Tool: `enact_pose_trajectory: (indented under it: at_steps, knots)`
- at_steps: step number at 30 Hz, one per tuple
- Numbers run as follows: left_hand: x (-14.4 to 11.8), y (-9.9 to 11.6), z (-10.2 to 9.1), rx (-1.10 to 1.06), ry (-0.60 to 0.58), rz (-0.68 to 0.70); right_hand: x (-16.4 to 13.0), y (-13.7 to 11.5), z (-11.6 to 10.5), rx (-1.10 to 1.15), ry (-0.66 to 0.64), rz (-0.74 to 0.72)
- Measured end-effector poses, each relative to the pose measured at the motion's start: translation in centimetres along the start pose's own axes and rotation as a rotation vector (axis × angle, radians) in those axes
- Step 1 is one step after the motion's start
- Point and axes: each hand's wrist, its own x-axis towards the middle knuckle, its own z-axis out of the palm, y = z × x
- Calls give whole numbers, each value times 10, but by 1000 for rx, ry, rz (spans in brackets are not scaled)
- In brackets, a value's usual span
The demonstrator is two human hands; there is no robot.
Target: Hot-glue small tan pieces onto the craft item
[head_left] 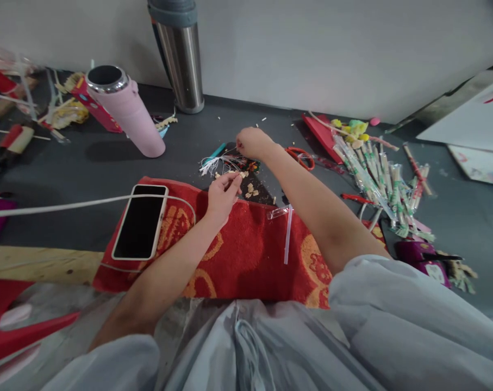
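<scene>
My left hand (223, 196) is held low over the work spot, thumb and fingers pinched on a small beige piece (243, 174). Above it, my right hand (254, 144) is closed with its fingertips pointing down; what it grips is too small to make out. Beneath and between the hands lies a bundle of white threads (216, 164), with a teal stick (214, 153) beside it. More small beige pieces (251, 190) are scattered on a dark mat (260, 187). Red-handled scissors (301, 157) rest right of my right hand, partly behind the forearm.
A red towel (246, 244) covers the front edge, bearing a phone (142, 222) and a clear straw (288, 236). A pink bottle (134, 117) and a steel thermos (183, 65) stand at the back left. Several wrapped bundles (376, 174) lie at right. A white cable (67, 206) crosses the left.
</scene>
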Motion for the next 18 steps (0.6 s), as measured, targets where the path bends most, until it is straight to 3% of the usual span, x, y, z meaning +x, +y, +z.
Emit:
enact_pose_trajectory:
  at_steps: [5, 13, 18]
  knots:
    - [0, -1, 0, 8, 3, 8, -9, 5, -6, 124, 82, 1]
    - [0, -2, 0, -8, 0, 71, -76, -4, -20, 950, 229, -148]
    - [0, -3, 1, -8, -11, 109, -106, -14, -8, 1213, 200, -208]
